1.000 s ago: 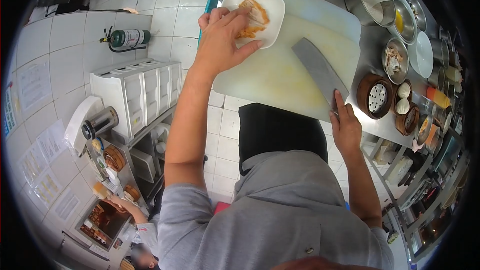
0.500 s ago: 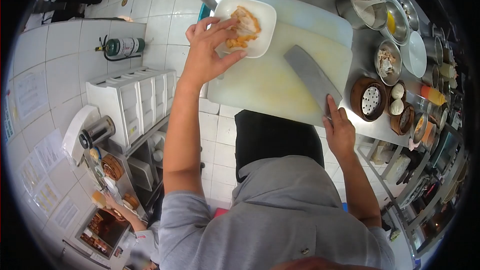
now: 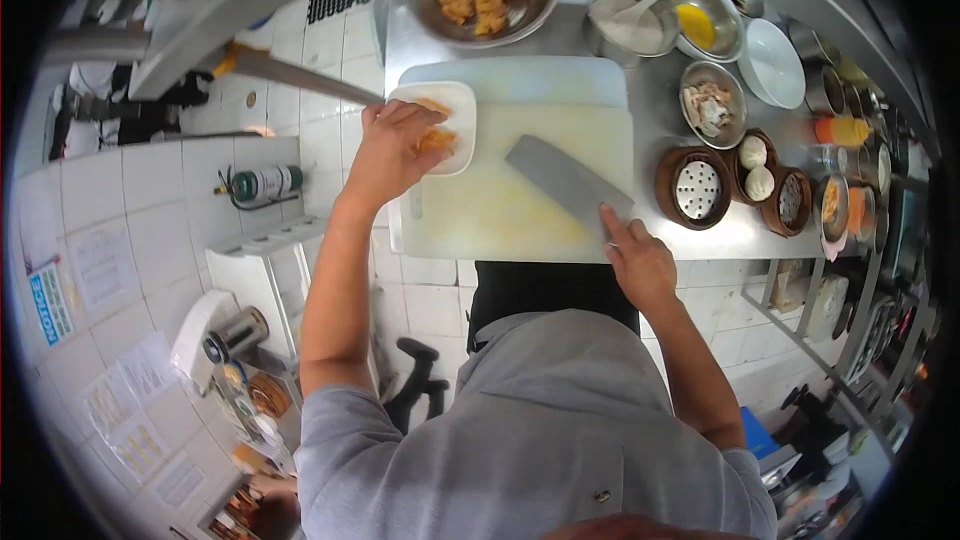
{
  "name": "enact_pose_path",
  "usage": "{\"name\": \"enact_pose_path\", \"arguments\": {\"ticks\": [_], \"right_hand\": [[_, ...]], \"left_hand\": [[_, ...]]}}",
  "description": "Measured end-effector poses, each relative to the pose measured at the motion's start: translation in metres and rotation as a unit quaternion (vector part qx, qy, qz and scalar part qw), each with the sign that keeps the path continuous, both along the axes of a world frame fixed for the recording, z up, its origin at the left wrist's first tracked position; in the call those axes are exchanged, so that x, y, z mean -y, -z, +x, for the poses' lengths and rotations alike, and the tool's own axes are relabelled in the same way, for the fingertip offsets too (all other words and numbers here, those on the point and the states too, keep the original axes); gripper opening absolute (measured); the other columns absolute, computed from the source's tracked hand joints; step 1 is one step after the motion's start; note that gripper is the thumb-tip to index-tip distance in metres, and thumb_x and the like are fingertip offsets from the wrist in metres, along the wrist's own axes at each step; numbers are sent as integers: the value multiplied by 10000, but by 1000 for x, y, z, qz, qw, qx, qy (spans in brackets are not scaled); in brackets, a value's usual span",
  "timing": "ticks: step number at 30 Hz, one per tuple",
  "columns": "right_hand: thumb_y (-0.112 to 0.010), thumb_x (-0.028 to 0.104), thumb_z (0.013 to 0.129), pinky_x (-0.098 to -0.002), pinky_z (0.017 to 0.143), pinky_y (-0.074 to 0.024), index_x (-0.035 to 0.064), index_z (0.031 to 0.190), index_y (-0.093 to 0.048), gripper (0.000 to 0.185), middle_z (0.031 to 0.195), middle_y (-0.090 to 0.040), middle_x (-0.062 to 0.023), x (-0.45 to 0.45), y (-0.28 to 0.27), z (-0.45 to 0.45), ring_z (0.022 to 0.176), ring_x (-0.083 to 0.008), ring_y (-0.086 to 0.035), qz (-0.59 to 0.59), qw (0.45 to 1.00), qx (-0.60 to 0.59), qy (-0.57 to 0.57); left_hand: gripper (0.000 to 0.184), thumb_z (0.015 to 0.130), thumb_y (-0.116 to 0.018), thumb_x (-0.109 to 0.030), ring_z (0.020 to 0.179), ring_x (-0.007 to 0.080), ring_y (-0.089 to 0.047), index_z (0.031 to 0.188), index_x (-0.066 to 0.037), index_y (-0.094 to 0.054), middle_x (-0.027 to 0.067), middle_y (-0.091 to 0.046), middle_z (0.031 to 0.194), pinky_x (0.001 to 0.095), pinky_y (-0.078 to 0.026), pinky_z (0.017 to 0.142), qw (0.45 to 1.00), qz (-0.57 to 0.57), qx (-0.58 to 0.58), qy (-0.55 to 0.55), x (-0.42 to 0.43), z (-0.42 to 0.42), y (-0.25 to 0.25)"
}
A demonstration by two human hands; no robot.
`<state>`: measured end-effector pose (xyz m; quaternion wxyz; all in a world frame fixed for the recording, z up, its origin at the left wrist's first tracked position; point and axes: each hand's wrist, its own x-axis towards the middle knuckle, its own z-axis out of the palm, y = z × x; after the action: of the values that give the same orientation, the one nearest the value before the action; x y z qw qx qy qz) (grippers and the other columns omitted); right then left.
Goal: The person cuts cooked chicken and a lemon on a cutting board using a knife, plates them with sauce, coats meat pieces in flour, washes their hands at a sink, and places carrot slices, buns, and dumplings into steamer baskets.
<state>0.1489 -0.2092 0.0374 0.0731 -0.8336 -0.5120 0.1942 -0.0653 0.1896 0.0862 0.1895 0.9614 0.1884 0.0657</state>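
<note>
My left hand (image 3: 393,152) is over the left side of a white square dish (image 3: 460,125), its fingers closed around orange-brown fried pieces (image 3: 436,140) in the dish. The dish sits at the left end of a pale cutting board (image 3: 500,210). My right hand (image 3: 638,262) grips a wide-bladed cleaver (image 3: 568,183) near the board's right front edge. The blade lies flat over the board and points up and left, with its handle mostly hidden in my palm.
Behind the board stands a metal bowl (image 3: 418,2) of fried pieces. To the right are a pot of white powder (image 3: 632,32), a bowl with yellow liquid (image 3: 697,26), a bowl of shredded food (image 3: 708,105) and bamboo steamers (image 3: 664,187). A metal rail (image 3: 300,80) crosses at upper left.
The view has shifted, showing more of the table's far side and a frame overhead. My left fingers have drawn together on the fried pieces. My right hand still holds the cleaver.
</note>
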Motion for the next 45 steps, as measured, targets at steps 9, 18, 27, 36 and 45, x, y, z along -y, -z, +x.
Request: {"name": "enact_pose_path", "arguments": {"ticks": [9,18,27,36,45], "right_hand": [[-787,213,993,-449,722,-631,288,1652,-535,710,1023,-687,-130,15,-27,-13,761,-345,-744,18,999,-20,27],[-637,125,1063,-562,835,-610,-41,1398,-636,374,1046,-776,-299,58,-56,-16,928,-491,-763,27,977,-157,141],[-581,196,1068,-653,828,-548,-25,1344,-555,355,942,-741,-333,44,-56,15,928,-542,-726,-32,987,-115,104],[-568,185,1087,-628,798,-565,-9,1215,-562,232,869,-737,-273,1,-134,28,858,-492,-741,-82,995,-53,-23],[-576,177,1068,-625,794,-578,-3,1228,-555,241,909,-755,-260,-89,-37,5,885,-492,-749,-65,996,-11,-58]], "left_hand": [[537,811,-814,-157,1387,413,-592,1342,-105,-753,188,-658,1463,493,-484,1205,985,160,-38,-55,-151,204,79],[492,743,-902,-216,1158,434,-697,1184,-62,-747,211,-733,1170,505,-559,1029,991,47,84,-97,-57,129,-44],[504,792,-859,-148,1193,475,-630,1236,-27,-655,207,-677,1262,528,-550,1044,982,-96,159,-38,192,80,79],[465,816,-876,-181,1121,395,-686,1191,1,-671,176,-698,1181,484,-581,980,977,-158,96,-107,186,67,56],[418,797,-876,-186,1038,422,-707,1097,31,-682,209,-717,1087,504,-591,929,971,-193,73,-123,181,73,65]]}}
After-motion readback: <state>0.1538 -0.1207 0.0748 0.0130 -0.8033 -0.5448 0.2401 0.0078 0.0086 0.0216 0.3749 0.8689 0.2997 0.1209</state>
